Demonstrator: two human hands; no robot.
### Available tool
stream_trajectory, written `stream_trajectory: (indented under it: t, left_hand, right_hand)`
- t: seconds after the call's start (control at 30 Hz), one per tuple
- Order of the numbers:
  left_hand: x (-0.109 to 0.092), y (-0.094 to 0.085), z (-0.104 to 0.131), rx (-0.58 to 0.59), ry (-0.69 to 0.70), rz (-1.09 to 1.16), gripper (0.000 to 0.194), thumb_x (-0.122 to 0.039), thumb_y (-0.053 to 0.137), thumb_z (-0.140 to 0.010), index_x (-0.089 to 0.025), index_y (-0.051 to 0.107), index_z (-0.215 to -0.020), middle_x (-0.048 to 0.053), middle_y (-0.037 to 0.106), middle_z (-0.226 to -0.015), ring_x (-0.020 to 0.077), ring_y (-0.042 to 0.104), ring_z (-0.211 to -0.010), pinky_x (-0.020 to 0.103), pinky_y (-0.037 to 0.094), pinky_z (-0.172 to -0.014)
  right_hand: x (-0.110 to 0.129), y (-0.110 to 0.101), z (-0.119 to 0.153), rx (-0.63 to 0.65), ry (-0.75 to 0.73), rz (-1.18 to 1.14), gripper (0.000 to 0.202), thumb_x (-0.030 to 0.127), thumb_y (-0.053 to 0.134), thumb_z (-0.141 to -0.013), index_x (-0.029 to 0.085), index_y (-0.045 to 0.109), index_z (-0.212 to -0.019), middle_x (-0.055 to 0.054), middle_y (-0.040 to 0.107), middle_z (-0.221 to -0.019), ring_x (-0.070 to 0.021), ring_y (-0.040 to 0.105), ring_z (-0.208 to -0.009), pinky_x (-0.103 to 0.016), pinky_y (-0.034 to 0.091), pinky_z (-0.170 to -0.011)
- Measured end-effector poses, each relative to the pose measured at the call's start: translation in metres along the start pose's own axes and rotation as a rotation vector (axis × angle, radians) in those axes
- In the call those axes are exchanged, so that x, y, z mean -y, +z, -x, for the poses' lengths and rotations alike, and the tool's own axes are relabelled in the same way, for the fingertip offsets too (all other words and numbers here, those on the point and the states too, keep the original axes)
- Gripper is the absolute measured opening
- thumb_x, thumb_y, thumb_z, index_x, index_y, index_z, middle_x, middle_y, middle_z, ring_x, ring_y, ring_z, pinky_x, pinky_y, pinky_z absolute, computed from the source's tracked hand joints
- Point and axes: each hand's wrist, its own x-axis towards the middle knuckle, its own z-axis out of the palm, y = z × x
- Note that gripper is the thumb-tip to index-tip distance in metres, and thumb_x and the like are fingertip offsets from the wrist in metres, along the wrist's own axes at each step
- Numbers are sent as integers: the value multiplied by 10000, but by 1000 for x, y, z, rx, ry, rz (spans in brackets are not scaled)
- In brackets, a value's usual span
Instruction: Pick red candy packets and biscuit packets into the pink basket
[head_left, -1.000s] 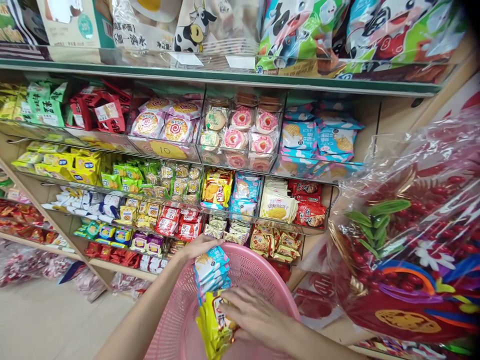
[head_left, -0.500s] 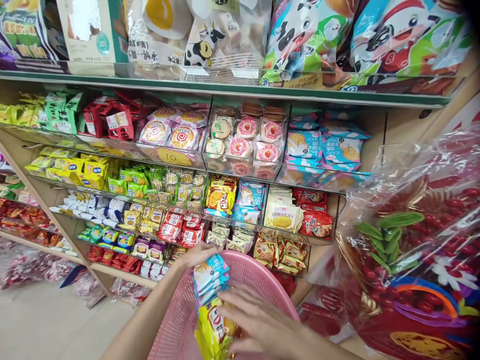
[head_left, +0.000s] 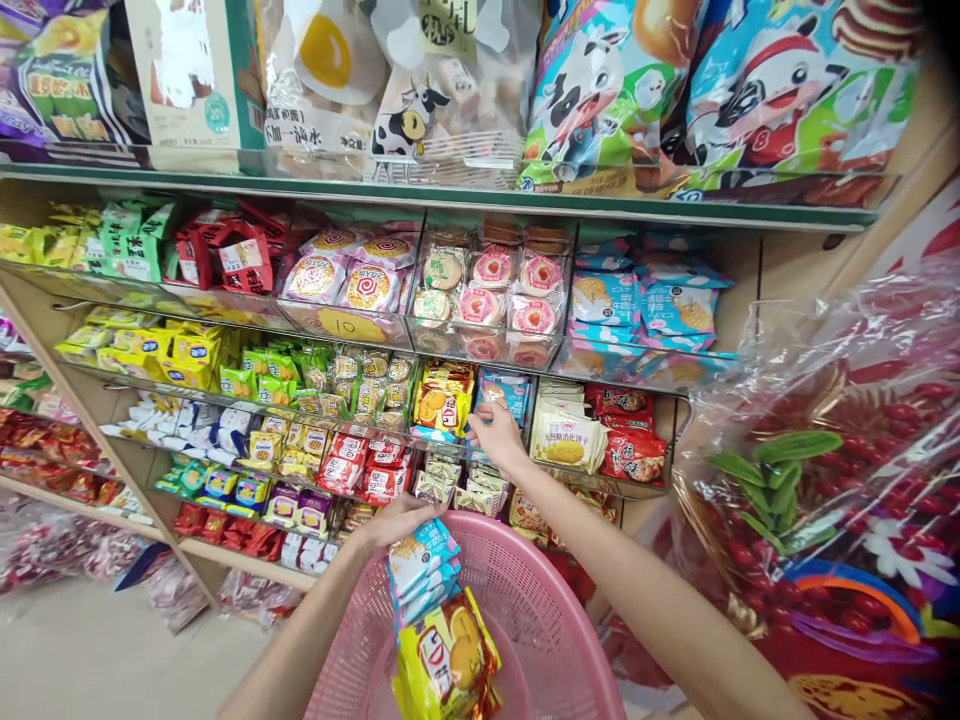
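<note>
My left hand (head_left: 407, 521) is closed over the far left rim of a pink perforated basket (head_left: 559, 600). Against that hand, inside the basket, stands a stack of blue-and-white biscuit packets (head_left: 424, 565). Yellow biscuit packets (head_left: 448, 655) lie nearer me in the basket. My right hand (head_left: 495, 434) reaches out to the shelf, its fingers slightly bent and apart, with no packet visible in them. It is in front of the blue biscuit packets (head_left: 507, 392) in their clear compartment, just right of the yellow biscuit packets (head_left: 444, 397). Whether the fingertips touch a packet is unclear.
Tiered clear shelf trays (head_left: 480, 345) hold many small wrapped snacks. Large snack bags (head_left: 600, 95) stand on the green-edged shelf (head_left: 465, 197) above. At the right, a plastic-wrapped decoration (head_left: 817, 560) with red berries bulges beside the basket. Tiled floor (head_left: 157, 665) shows at lower left.
My right hand has left the yellow packets in the basket and moved up and forward to the shelf. The yellow packets now lie uncovered. My left hand stays at the basket rim.
</note>
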Motion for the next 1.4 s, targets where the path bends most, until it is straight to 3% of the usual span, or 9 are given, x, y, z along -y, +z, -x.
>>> stream_trajectory:
  t: [0.3,0.53,0.7,0.83,1.0,1.17,1.3,1.4]
  left_hand:
    - [0,-2,5,-2,-10,32,521,-665,564,-597,-144,559,-608,-11,520,-548,103,417,-507,226,319,-503]
    - [7,-4,2,-16,6,-3,539,-670,541,-626,-133,585,-655,-6,526,-566,105,425,-513,227,325,-510]
    - [9,-6,2,5,9,3,545,-685,527,-632,-141,541,-604,-9,515,-548,104,421,-502,228,310,-496]
    - [10,-7,3,15,-17,23,547,-690,532,-624,-144,516,-587,-4,517,-538,101,426,-483,226,307,-482]
    - [8,-8,2,8,-2,65,519,-660,544,-638,-147,498,-576,-9,502,-524,94,412,-462,223,302,-468]
    - [5,-8,-2,-9,12,25,499,-630,576,-616,-131,565,-603,9,549,-558,113,445,-498,230,322,-487]
    - [7,-6,-6,26,10,14,504,-633,557,-634,-131,591,-646,7,552,-578,115,445,-512,227,313,-490]
    - [7,-6,-8,32,-1,15,486,-633,558,-635,-149,542,-596,-7,514,-546,107,418,-495,225,287,-480]
  right_hand:
    - [2,8,-8,-43,-8,-38,156,282,606,-638,145,589,-710,1,590,-676,-103,523,-532,-248,403,-545]
    - [0,12,-12,-101,-191,-202,200,335,600,-634,151,576,-708,3,570,-695,-116,505,-653,-247,413,-644]
    - [7,8,-9,-124,-288,-189,202,354,571,-683,156,572,-723,-2,573,-710,-119,506,-664,-247,419,-651]
    - [19,-7,8,-123,-400,-78,197,355,533,-738,164,579,-742,-9,588,-753,-126,516,-687,-255,420,-663]
    - [38,-38,58,-40,-449,-33,184,359,527,-785,182,565,-815,-9,583,-819,-130,531,-756,-258,430,-705]
    - [32,-60,113,274,-233,-163,195,396,504,-820,208,483,-868,4,548,-837,-115,537,-773,-230,451,-692]
    - [4,-66,145,500,229,-400,252,449,532,-799,216,461,-862,11,579,-818,-115,570,-712,-235,483,-596]
    - [-24,-64,159,487,516,-583,268,426,603,-755,219,493,-886,12,611,-831,-114,591,-658,-237,497,-530]
